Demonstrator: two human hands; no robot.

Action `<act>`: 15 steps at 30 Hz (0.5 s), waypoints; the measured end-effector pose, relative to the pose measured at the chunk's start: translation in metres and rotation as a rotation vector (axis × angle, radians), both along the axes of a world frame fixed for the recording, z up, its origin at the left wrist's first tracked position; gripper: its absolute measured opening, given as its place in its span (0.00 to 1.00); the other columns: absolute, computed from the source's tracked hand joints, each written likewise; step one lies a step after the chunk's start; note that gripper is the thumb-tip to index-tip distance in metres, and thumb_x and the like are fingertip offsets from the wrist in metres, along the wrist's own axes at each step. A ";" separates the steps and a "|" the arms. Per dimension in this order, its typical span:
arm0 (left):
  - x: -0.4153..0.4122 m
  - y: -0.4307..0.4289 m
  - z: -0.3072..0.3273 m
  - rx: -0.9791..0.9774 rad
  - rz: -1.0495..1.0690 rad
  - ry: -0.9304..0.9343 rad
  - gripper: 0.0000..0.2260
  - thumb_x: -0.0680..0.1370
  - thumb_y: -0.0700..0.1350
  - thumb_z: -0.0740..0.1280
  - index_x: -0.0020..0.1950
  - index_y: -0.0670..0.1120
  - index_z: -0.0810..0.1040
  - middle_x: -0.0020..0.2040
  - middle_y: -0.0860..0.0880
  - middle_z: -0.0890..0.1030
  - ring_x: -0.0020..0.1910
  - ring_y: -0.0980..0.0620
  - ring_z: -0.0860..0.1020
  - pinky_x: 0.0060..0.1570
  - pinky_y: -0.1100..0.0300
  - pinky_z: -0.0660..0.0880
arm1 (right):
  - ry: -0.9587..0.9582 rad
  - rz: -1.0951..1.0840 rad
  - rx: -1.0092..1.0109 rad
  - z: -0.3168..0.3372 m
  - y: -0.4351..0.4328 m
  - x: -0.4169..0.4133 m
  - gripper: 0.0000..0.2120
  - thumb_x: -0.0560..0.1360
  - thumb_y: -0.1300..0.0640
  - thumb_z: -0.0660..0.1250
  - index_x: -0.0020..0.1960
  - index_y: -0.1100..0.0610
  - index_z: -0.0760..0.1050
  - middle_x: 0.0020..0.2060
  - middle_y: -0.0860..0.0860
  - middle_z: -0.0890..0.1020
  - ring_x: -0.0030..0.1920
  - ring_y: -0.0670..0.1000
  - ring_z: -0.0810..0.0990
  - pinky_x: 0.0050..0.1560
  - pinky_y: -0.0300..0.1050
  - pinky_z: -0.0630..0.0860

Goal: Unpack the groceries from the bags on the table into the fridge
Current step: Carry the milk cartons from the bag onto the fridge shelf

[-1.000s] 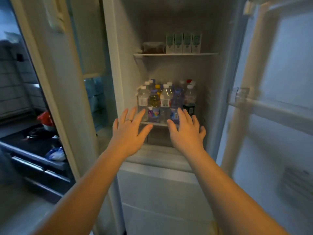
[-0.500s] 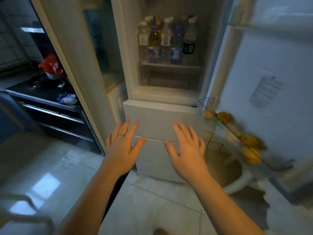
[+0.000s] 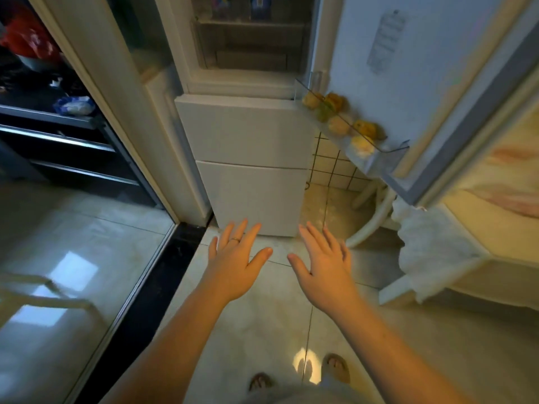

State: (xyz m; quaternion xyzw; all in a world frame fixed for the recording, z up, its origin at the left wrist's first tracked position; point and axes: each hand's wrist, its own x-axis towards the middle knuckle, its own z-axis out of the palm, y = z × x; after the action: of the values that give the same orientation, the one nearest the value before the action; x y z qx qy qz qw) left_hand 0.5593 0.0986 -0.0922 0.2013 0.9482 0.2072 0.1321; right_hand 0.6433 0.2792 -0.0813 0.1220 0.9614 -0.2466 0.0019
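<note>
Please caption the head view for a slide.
Left hand and right hand spread empty before the open fridge, fruit in its door.

We can read no text here. A printed sticker sits on the inside of the fridge door, its lines too blurred to read; the bottle labels at the top edge are blurred too.

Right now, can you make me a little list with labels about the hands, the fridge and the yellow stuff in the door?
left hand: open, fingers spread, holds nothing, wears a ring
right hand: open, fingers spread, holds nothing
fridge door: swung open, on the right
door shelf: clear plastic, holds yellowish fruit
lower drawers: both closed
groceries in hand: none
</note>
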 end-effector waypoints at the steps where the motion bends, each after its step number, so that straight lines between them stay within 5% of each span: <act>1: 0.011 0.008 -0.004 -0.003 -0.009 -0.010 0.30 0.80 0.67 0.49 0.81 0.60 0.51 0.83 0.54 0.47 0.81 0.51 0.42 0.78 0.43 0.43 | -0.016 -0.004 0.005 -0.005 0.008 0.012 0.30 0.82 0.38 0.52 0.80 0.44 0.50 0.80 0.43 0.52 0.80 0.50 0.45 0.77 0.57 0.44; 15: 0.165 0.239 -0.037 -0.015 -0.181 -0.116 0.29 0.81 0.66 0.51 0.81 0.60 0.52 0.83 0.54 0.48 0.81 0.52 0.43 0.78 0.45 0.45 | -0.088 -0.143 -0.045 -0.033 0.231 0.182 0.29 0.82 0.39 0.55 0.80 0.44 0.53 0.80 0.42 0.54 0.80 0.50 0.49 0.76 0.55 0.49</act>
State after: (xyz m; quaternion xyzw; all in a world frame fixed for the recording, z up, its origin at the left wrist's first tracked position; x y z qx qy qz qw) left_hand 0.7248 0.3373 -0.1291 0.2727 0.9185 0.1986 0.2064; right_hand 0.8252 0.5107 -0.1140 0.2009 0.9435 -0.2618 0.0294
